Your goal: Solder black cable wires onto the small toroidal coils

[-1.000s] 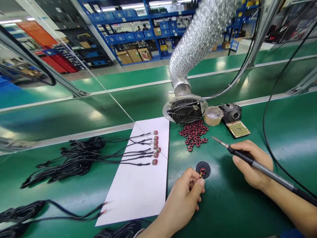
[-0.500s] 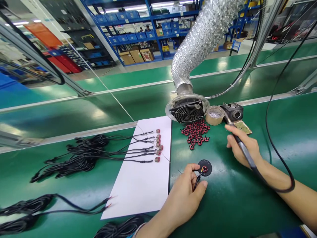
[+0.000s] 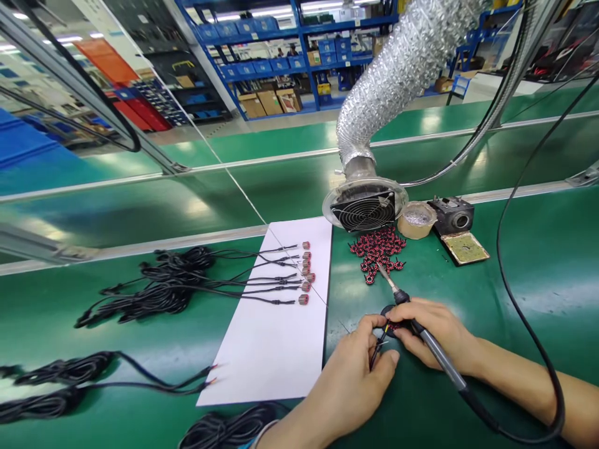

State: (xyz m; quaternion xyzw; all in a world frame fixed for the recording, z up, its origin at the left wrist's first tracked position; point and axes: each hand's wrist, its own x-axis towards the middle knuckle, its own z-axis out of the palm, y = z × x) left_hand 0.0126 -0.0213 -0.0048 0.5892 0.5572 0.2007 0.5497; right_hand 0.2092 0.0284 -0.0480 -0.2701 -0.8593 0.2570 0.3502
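My left hand (image 3: 360, 368) pinches the end of a thin black cable (image 3: 378, 347) whose red and yellow wire tips reach the small black round pad (image 3: 388, 310) on the green belt. My right hand (image 3: 433, 333) is closed round a soldering iron (image 3: 421, 330), its metal tip (image 3: 384, 276) pointing up and away toward the coil pile. The right fingers rest on the pad, next to my left fingers. The small red coil on the pad is mostly hidden by both hands.
A pile of red and black coils (image 3: 378, 249) lies behind the pad. Farther back stand a fume fan (image 3: 365, 209) on a foil duct, a solder tin (image 3: 416, 219) and an iron stand with sponge (image 3: 463, 246). A white sheet (image 3: 276, 349) carries finished cables (image 3: 262, 280). More black cable bundles (image 3: 56, 386) lie left.
My right hand has come back from the iron stand down to the black pad and now meets my left hand. The left hand stayed at the pad, holding the cable.
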